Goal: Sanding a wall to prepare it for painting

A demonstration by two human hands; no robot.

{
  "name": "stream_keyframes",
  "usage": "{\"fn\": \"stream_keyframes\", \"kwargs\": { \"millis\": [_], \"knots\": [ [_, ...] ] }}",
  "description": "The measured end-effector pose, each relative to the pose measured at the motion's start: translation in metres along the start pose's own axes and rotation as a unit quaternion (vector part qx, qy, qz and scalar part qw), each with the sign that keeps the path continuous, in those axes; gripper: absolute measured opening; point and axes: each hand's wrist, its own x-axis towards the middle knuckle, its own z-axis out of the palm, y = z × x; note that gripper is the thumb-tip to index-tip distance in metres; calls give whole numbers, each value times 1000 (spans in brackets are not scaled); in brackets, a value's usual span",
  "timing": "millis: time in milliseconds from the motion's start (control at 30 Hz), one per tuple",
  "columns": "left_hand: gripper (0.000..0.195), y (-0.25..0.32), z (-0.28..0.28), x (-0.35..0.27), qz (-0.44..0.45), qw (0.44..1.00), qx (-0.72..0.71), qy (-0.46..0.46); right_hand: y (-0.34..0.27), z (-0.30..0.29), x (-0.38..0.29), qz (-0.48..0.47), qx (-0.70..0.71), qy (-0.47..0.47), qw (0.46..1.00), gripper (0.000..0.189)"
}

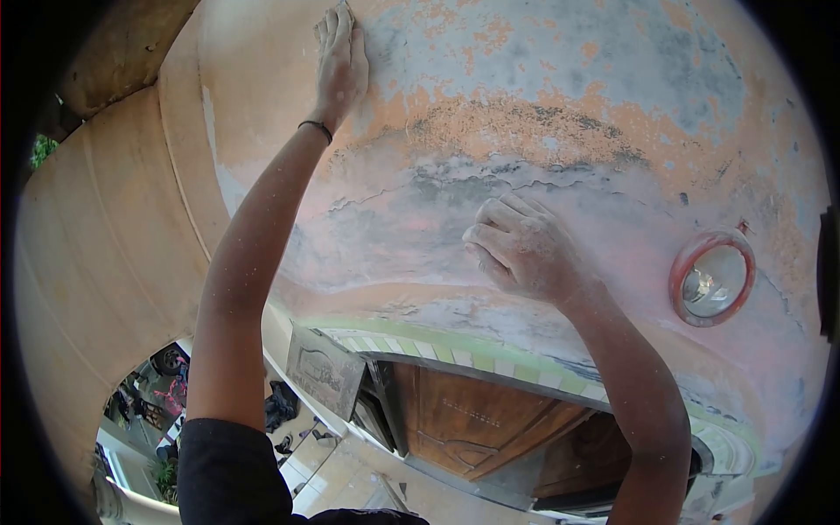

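Note:
High on the wall, near the top edge, my left hand (341, 65) lies with its fingers stretched upward over a small, pale thing whose edge shows at the fingertips; what it is, I cannot tell. A dark band circles that wrist. Lower and to the right, my right hand (522, 246), dusty, rests at the wall with its fingers curled; whether something is under them is hidden. Both hands are on the painted wall (407, 223), which shows worn orange, pink, grey and pale blue patches and a long ragged crack.
A round lamp with a red rim (712, 277) is mounted on the wall at right. Below are a green and white arch trim (459, 354), a wooden door (472, 420) and a tiled floor (354, 466) with shoes. A tan curved surface (118, 249) fills the left.

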Motion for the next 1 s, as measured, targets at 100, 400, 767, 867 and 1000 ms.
{"fn": "stream_keyframes", "kwargs": {
  "millis": [100, 400, 767, 867, 1000],
  "knots": [
    [57, 52, 1, -135, 29, 997, -8, -67, -6, 0, -3, -2, -19, -11, 1000, 8],
    [60, -58, -37, 40, 6, 906, -416, -80, -6, 11, 2, -30, 1, -25, 999, 8],
    [57, 33, -23, -140, -7, 992, -12, -124, -8, 12, -4, -27, -9, -40, 999, 8],
    [55, -2, -12, -21, 31, 999, -3, -35, -7, 11, -3, -28, -20, -40, 999, 8],
    [61, -33, -11, 50, -75, 997, -4, -12, -6, 9, -1, -16, -17, -36, 999, 8]
  ]
}}
